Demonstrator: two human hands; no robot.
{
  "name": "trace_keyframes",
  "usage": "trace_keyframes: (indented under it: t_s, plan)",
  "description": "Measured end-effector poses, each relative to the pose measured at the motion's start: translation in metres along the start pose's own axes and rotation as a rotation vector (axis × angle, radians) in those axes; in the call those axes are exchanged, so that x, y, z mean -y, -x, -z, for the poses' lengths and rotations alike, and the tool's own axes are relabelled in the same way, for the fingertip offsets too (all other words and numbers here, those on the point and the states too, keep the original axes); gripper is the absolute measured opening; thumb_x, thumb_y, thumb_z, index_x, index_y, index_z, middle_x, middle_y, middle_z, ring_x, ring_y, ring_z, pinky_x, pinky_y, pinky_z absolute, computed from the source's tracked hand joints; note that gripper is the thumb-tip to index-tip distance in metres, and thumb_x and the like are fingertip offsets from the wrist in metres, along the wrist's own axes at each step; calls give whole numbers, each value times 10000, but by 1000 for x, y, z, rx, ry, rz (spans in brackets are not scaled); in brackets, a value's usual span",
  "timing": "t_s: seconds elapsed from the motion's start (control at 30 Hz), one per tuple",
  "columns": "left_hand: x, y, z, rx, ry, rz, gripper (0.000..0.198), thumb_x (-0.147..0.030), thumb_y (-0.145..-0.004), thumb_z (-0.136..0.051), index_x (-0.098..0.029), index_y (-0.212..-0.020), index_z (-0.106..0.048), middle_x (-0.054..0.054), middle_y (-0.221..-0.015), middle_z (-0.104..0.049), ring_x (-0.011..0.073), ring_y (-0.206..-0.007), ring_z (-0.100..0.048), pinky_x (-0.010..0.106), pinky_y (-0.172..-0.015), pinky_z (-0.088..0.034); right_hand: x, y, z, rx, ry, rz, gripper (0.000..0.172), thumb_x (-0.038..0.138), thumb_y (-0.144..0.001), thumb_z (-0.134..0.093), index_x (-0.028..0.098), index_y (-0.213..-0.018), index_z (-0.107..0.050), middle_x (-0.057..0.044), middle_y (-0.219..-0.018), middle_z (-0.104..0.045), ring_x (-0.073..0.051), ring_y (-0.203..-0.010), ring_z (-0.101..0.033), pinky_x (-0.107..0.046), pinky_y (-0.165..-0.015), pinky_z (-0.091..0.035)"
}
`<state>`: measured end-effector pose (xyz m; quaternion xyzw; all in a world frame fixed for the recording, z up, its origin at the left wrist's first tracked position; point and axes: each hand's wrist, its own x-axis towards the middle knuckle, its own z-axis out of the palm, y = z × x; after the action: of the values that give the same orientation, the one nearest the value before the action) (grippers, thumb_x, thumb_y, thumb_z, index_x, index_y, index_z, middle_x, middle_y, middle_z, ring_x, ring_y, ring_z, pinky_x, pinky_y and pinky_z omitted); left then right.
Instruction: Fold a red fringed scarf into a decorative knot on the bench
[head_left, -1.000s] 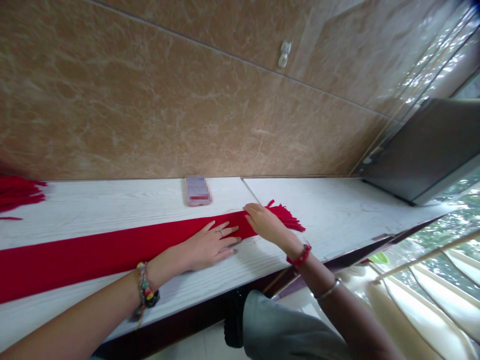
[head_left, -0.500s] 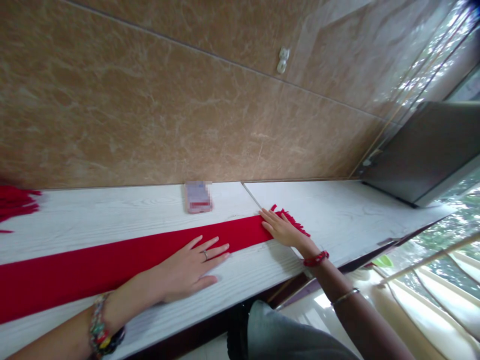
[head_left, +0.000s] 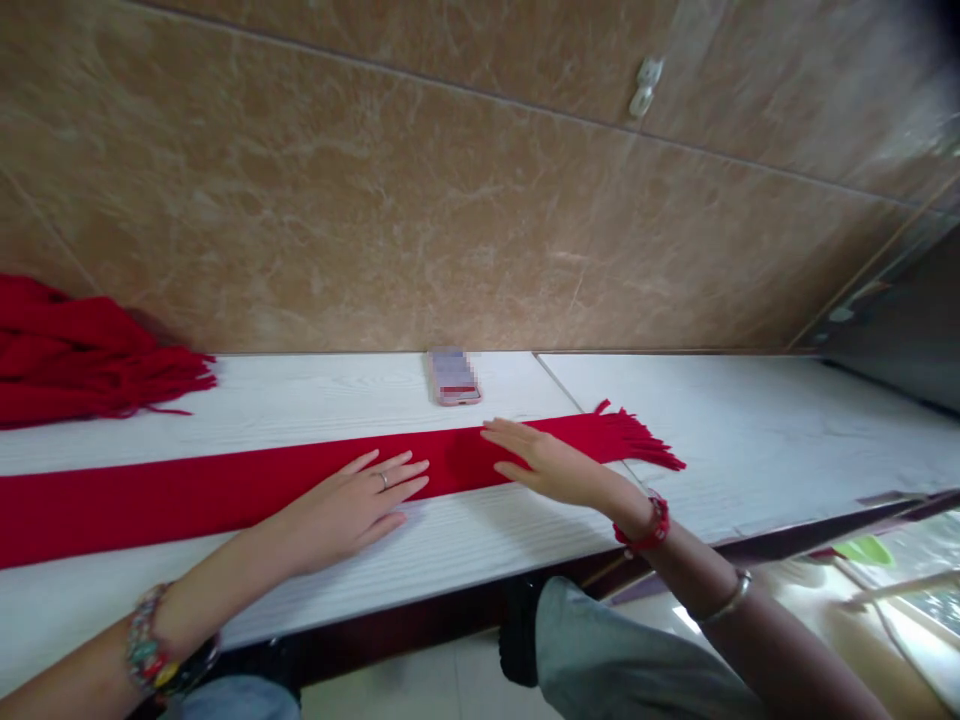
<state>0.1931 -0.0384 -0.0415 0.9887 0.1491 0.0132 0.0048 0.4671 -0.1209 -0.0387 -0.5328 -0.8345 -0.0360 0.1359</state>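
A long red scarf (head_left: 247, 486) with a fringed right end lies flat, folded into a narrow strip along the white wooden surface. My left hand (head_left: 352, 515) rests on it with the fingers spread, a ring on one finger. To the right, my right hand (head_left: 544, 460) is over the scarf too, fingers stretched out and palm down; whether it presses the cloth I cannot tell. Neither hand grips anything. The scarf's left end runs out of the picture.
A bunched red fringed cloth (head_left: 82, 355) is at the far left by the wall. Behind the scarf lies a phone (head_left: 454, 378). A brown marbled wall (head_left: 360, 200) rises at the back of the white counter (head_left: 735, 430). A dark box-like object (head_left: 900, 310) stands at the right.
My right hand has slid left along the scarf, away from the fringe and closer to my left hand. The view has turned left, showing more of the bunched red cloth.
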Motion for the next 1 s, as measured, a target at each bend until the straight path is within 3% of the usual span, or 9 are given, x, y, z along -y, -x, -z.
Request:
trace_keyframes:
  t_s: [0.1, 0.2, 0.33, 0.47, 0.63, 1.0]
  plan:
    - [2, 14, -5, 53, -10, 18, 453, -411, -897, -299, -258, -1323, -297, 35, -1371, -330, 179, -1266, -264, 367, -1023, -179, 31, -9, -10, 35, -40, 157, 400, 261, -868, -398, 159, -1253, -432, -88, -1286, -456, -166, -1201, -379, -336, -996, -343]
    - [2, 20, -6, 58, -22, 5, 449, -395, -897, -309, -257, -1325, -289, 25, -1375, -327, 188, -1272, -249, 384, -1019, -193, 37, -9, -19, -9, -2, 184, 348, 212, -863, -404, 153, -1192, -501, -89, -1229, -514, -173, -1148, -443, -340, -974, -375]
    - [4, 20, -6, -99, -75, 22, 361, -313, -896, -348, -240, -1239, -434, 42, -1274, -467, 177, -1153, -417, 334, -957, -311, 35, -12, -23, -114, 25, 200, 280, 178, -852, -417, 162, -1074, -586, -82, -1090, -609, -165, -1010, -550, -313, -876, -460]
    - [7, 21, -6, -263, -154, 76, 256, -233, -883, -379, -198, -1012, -597, 61, -1010, -591, 159, -891, -550, 294, -803, -422, 46, -24, -22, -166, 70, 272, 235, 151, -844, -420, 137, -961, -623, -99, -970, -646, -169, -895, -589, -302, -783, -487]
    - [6, 25, -3, -278, -192, 84, 199, -167, -860, -416, -181, -925, -604, 38, -878, -598, 149, -797, -558, 256, -694, -446, 61, -37, -24, -142, 160, 272, 211, 157, -859, -411, 153, -860, -622, -78, -821, -642, -148, -787, -576, -261, -700, -451]
    - [4, 26, -1, -260, -305, 65, 162, -96, -823, -455, -154, -901, -585, 46, -818, -557, 168, -755, -513, 278, -673, -441, 65, -37, -28, -201, 336, 322, 263, 122, -869, -369, 145, -720, -584, -44, -671, -561, -141, -635, -468, -269, -591, -344]
